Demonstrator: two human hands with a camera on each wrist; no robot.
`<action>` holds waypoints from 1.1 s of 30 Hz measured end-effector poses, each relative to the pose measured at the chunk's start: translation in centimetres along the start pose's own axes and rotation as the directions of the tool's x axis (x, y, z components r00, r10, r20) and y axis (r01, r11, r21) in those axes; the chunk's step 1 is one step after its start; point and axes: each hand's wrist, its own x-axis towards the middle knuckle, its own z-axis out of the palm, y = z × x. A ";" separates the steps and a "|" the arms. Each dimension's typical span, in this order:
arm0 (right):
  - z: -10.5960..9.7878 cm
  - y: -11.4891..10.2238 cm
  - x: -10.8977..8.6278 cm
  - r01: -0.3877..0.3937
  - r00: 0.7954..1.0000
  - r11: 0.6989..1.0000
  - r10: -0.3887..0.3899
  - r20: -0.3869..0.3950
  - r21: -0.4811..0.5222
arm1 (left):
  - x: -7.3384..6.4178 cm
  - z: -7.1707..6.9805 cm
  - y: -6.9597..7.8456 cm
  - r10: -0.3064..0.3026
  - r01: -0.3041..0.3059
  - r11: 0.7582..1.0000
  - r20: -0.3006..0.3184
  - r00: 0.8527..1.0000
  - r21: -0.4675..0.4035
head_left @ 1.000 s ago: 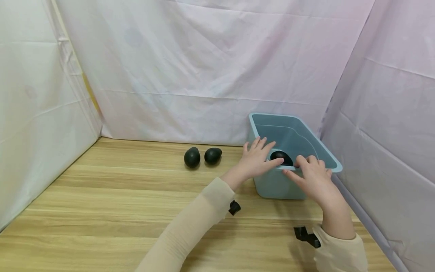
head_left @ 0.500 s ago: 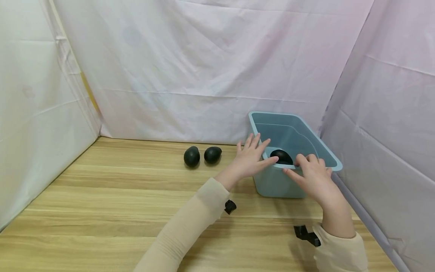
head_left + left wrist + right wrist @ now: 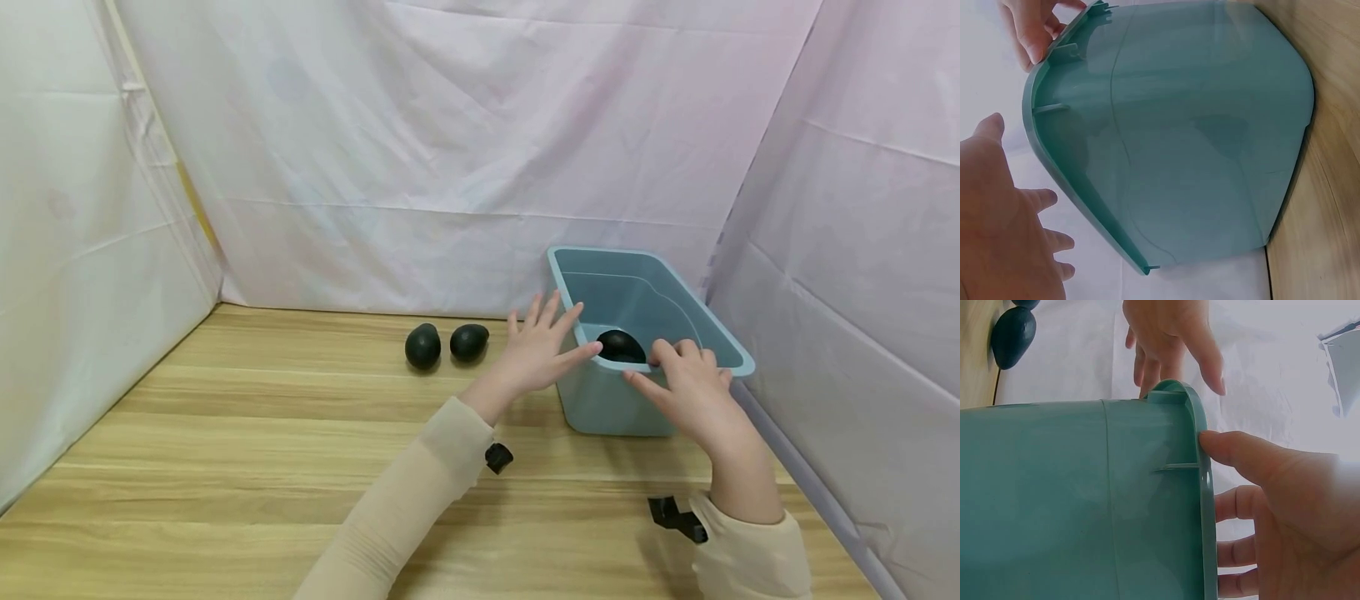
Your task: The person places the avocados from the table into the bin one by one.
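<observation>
A blue-green plastic bin (image 3: 617, 408) stands on the table at the right, its outer wall filling much of both wrist views. My right hand (image 3: 693, 396) holds the near rim, thumb outside and fingers bent over the inside. In the right wrist view the thumb (image 3: 1241, 450) presses at the rim's edge. With fingers spread, my left hand (image 3: 536, 354) hovers by the bin's left rim and holds nothing. One dark green avocado (image 3: 621, 346) lies inside the bin, partly hidden by the near rim.
Two more avocados, one upright (image 3: 423, 347) and one on its side (image 3: 469, 342), sit left of the bin near the back of the wooden table (image 3: 247, 433). White cloth (image 3: 420, 150) hangs behind and on both sides, close to the bin's right.
My left hand has drawn back to the left, away from over the bin's opening. The right hand keeps its place on the rim; the bin and avocados stay put.
</observation>
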 end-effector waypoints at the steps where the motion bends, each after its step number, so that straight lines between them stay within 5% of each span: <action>1: 0.0 0.0 0.0 0.001 1.000 1.000 -0.001 -0.002 0.001 | -0.1 0.0 -0.1 -0.001 0.001 1.000 0.001 1.000 -0.001; 12: 0.0 0.1 -0.1 0.008 1.000 1.000 -0.008 -0.008 0.011 | -1.0 -0.2 -1.2 -0.008 0.008 1.000 -0.036 0.999 0.025; 33: 0.0 0.1 -0.3 0.001 1.000 1.000 -0.001 -0.002 0.017 | -2.6 -0.8 -3.7 0.028 -0.040 0.995 -0.121 0.992 -0.096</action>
